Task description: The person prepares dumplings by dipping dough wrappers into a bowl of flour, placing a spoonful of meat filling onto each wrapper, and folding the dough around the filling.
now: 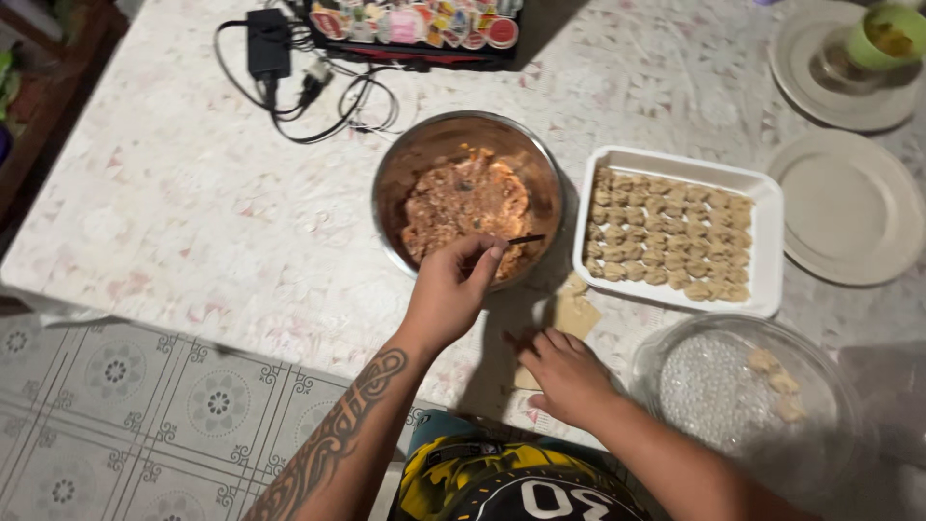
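Note:
My left hand (451, 287), on a tattooed forearm, reaches over the near rim of a steel bowl (405, 164) of pinkish minced filling (463, 198). It pinches a thin dark utensil (526, 238) whose tip lies over the filling. My right hand (567, 374) rests palm down on the table near its front edge, with its fingers curled over a pale dumpling wrapper (526, 378). More square wrappers (577, 314) lie just beyond that hand. To the right, a white rectangular tray (772, 241) holds rows of folded dumplings (667, 236).
A clear round bowl (714, 386) with a few dumplings sits at the near right. Two pale plates (854, 207) (801, 77) lie at the far right, one bearing a green cup (883, 37). A black power adapter (269, 43) with cables and a stickered laptop (415, 27) lie at the back.

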